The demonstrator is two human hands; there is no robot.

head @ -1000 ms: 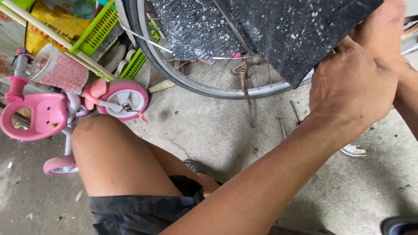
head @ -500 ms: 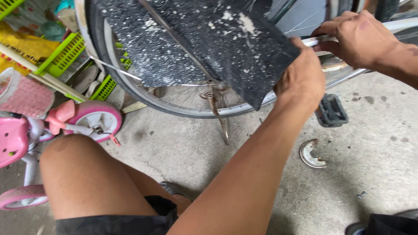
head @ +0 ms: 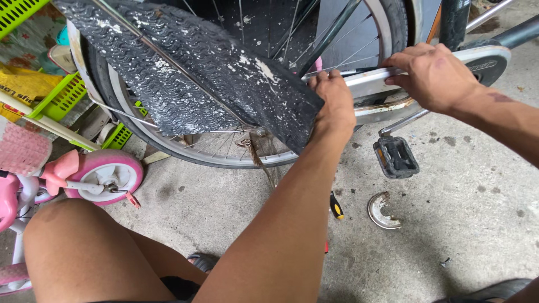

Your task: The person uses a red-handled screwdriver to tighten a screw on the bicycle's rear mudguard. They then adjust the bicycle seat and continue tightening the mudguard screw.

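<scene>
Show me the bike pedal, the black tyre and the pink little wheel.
bike pedal [head: 396, 157], head view, on its black tread face.
black tyre [head: 185, 78], head view, on its paint-flecked outer tread.
pink little wheel [head: 106, 171], head view, on its pink rim.

A black, paint-spattered tyre [head: 213, 84] hangs peeled off the bicycle's rim, draped slantwise; beside it runs the silver chain guard [head: 382, 81] (rusty below).

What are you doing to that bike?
A person crouches by a bicycle's rear wheel. The left hand grips the edge of a black, paint-flecked tyre pulled off the rim. The right hand rests on the silver chain guard. A screwdriver lies on the concrete floor.
</scene>
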